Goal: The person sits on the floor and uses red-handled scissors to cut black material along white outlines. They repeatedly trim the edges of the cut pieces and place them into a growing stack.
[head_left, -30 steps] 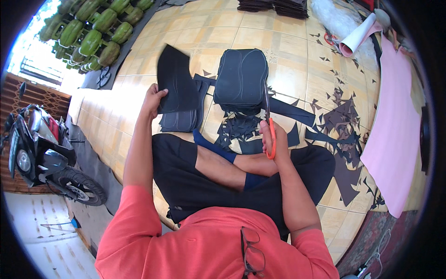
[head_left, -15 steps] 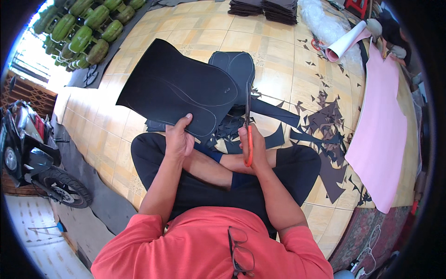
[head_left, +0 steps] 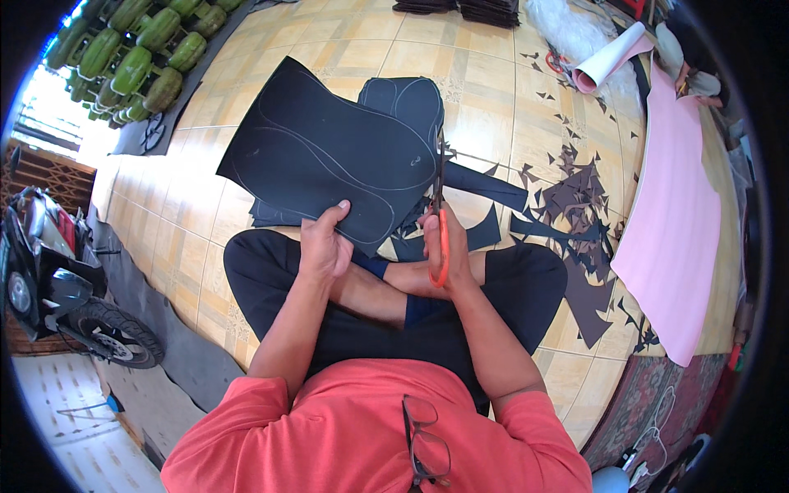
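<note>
My left hand (head_left: 327, 245) pinches the lower edge of a black sheet (head_left: 320, 140), thumb on top. Pale curved outlines shaped like shoe soles are drawn on it. In my right hand (head_left: 454, 251) is a pair of scissors with orange handles (head_left: 445, 261). Its dark blades point away from me, at the sheet's right edge; whether they bite into it I cannot tell. Beyond the sheet lies a black sole-shaped piece (head_left: 411, 97) with pale lines, partly covered. Black offcuts (head_left: 452, 234) lie on the floor before my crossed legs.
Brown and black scraps (head_left: 575, 193) litter the tiled floor to the right, beside a long pink sheet (head_left: 674, 222). A pink-white roll (head_left: 608, 57) and another person's hand (head_left: 700, 85) are at far right. Dark stacks (head_left: 489, 10) stand far off; a motorcycle (head_left: 74, 287) and green gas cylinders (head_left: 131, 70) are left.
The black sheet has shifted slightly right and turned, its right edge now against the scissor blades. My left hand moved a little right with it. The scissors stay in my right hand.
</note>
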A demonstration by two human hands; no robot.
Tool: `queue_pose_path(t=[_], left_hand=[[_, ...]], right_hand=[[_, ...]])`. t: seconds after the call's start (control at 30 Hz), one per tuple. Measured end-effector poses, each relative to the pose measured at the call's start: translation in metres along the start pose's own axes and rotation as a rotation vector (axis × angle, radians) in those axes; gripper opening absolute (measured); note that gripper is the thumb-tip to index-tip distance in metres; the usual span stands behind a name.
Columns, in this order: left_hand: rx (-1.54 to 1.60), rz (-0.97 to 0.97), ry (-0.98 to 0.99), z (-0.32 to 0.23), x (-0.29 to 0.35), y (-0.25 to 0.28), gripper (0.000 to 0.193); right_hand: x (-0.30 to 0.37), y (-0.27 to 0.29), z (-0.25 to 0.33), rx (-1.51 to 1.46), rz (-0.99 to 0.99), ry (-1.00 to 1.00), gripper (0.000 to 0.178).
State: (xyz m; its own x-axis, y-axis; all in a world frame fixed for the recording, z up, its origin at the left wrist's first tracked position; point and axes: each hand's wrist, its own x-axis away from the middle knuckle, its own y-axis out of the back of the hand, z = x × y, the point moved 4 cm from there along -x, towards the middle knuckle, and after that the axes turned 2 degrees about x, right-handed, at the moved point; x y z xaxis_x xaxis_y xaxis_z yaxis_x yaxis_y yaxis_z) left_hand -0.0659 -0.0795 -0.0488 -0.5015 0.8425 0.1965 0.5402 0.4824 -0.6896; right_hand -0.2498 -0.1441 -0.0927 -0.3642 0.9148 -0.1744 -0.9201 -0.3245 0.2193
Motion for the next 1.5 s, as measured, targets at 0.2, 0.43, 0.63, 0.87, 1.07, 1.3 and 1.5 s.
queue_pose_path(t=[0.2,0.43,0.63,0.87,1.07,1.3,1.5], left_hand=[[-0.092,0.007,-0.047,-0.018,-0.012,0.010,0.041],[-0.235,-0.018,-0.089,-0.023,-0.010,0.023,0.044],[-0.416,-0.109,-0.058,-0.044,-0.013,0.025,0.046],[-0.668,-0.168,0.264,-0.058,0.008,0.030,0.046],[-0.859,-0.181,0.470,-0.055,0.024,0.022,0.045],[-0.867,-0.141,0.500,-0.053,0.017,0.048,0.047],[-0.972,-0.179,0.492,-0.081,0.008,0.038,0.046]], right_hand=[[0.004,0.007,0.003,-0.075,0.132,-0.133,0.044],[0.002,-0.006,-0.003,-0.011,0.081,-0.036,0.044],[0.008,-0.005,-0.002,-0.135,0.248,-0.245,0.049],[-0.003,0.002,-0.009,-0.002,0.105,-0.090,0.047],[-0.005,0.010,0.002,0.030,0.070,-0.029,0.037],[-0.005,0.013,0.013,0.057,0.108,-0.033,0.036],[-0.001,0.017,0.015,0.016,0.198,-0.155,0.039]])
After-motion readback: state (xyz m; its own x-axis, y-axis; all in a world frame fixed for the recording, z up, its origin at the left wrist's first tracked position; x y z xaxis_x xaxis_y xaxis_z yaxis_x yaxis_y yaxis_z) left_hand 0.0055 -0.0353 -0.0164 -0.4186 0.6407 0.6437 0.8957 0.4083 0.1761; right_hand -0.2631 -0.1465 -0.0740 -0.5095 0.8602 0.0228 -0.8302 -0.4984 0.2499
